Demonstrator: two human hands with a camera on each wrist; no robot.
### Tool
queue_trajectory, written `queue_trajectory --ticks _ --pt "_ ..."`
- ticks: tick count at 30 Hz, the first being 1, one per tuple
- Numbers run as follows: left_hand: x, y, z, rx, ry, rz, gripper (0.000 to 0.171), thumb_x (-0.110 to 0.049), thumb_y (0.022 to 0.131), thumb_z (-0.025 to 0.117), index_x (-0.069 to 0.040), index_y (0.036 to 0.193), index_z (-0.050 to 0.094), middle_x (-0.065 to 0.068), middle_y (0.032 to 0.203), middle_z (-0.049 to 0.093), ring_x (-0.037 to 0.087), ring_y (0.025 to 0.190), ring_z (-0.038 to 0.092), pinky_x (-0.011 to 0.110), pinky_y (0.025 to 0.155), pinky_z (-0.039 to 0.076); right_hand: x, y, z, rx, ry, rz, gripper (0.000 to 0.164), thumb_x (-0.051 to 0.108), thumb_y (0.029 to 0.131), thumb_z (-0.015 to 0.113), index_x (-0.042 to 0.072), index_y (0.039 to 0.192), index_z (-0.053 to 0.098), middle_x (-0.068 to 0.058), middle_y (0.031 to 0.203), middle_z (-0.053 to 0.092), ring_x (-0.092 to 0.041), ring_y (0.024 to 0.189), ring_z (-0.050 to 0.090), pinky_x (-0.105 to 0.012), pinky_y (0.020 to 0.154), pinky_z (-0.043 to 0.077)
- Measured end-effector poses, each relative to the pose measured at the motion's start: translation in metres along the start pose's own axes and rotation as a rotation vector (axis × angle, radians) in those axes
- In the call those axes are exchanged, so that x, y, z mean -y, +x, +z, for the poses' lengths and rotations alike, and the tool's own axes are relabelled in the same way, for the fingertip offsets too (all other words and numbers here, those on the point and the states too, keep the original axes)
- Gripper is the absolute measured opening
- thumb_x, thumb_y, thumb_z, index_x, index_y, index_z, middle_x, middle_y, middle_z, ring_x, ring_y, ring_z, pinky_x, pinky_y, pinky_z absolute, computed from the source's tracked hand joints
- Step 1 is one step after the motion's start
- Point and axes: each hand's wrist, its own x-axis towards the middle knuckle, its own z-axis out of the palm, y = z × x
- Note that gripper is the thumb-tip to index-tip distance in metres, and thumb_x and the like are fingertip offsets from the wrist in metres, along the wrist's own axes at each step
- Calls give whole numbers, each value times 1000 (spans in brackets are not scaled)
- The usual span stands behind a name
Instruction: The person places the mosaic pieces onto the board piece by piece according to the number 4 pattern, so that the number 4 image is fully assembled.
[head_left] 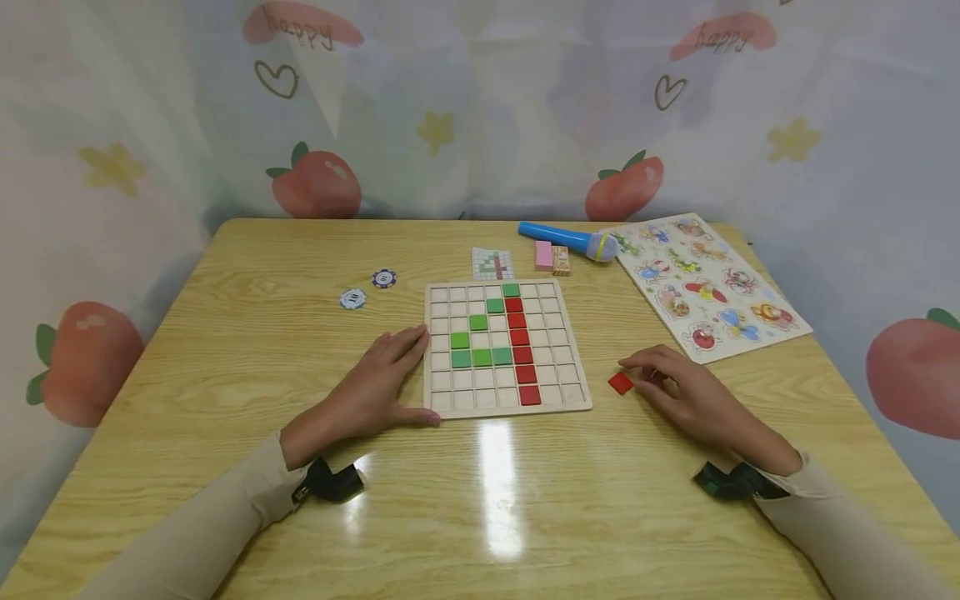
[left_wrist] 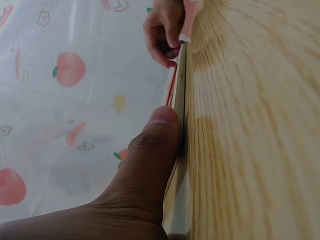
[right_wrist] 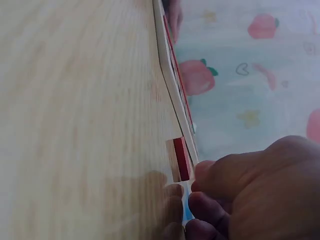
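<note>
A square wooden grid board [head_left: 510,402] lies flat on the table, with green tiles [head_left: 481,357] and a column of red tiles [head_left: 520,337] in its cells. My left hand [head_left: 371,379] rests at the board's left side, fingers along that edge and thumb at the near left corner. In the left wrist view the thumb [left_wrist: 152,145] lies against the board's rim. To the right of the board, a loose red tile [head_left: 621,383] lies on the table. My right hand [head_left: 686,396] is beside it, fingers loosely bent; whether the fingertips touch the tile I cannot tell.
Behind the board lies a small pattern card [head_left: 492,263]. A pink block [head_left: 543,256], a patterned block [head_left: 561,261] and a blue toy microphone [head_left: 558,236] lie at the back. An insect puzzle board [head_left: 705,287] occupies the right; two poker chips [head_left: 353,299] lie left.
</note>
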Motion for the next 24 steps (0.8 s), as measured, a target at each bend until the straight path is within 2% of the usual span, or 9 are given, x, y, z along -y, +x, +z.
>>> queue_trajectory --ticks 3,7,12,14,19,24 --pt "1 -2 -1 -4 -1 -4 128 -64 79 88 -5 170 21 12 180 17 34 167 20 56 139 12 -2 -2 3 9 30 -15 48 -7 97 71 9 141 66 -1 124 67 2 94 55 -12 74 48" --pt "1 -3 -3 -5 -8 -4 128 -64 79 87 -5 170 20 12 180 16 34 167 18 56 139 10 -4 0 6 12 31 -42 49 -8 95 73 13 139 69 0 127 67 1 95 57 -11 76 47" --pt "2 -4 -3 -6 -4 -11 128 -65 79 87 -7 171 19 10 181 15 33 168 17 56 139 10 -3 3 6 27 -14 -95 46 -11 93 74 17 130 74 -1 129 66 -6 113 61 -1 96 44" --pt "2 -4 -3 -7 -1 -8 128 -66 79 86 -7 171 20 10 181 15 33 168 18 56 139 9 -3 3 6 28 -33 -119 46 -12 91 75 16 128 74 -1 128 65 -9 117 61 1 100 42" --pt "2 -2 -2 -9 -3 -2 128 -66 79 86 -6 171 20 10 181 16 32 168 18 55 140 9 0 4 6 20 -53 -159 45 -12 87 79 12 125 73 -2 123 65 -7 106 60 -5 89 47" --pt "2 -1 1 -2 -3 -2 128 -66 79 86 -7 171 20 9 181 16 32 168 18 55 140 9 6 11 -2 38 -32 -137 40 -7 90 79 15 123 71 2 115 63 -3 89 51 -14 70 45"
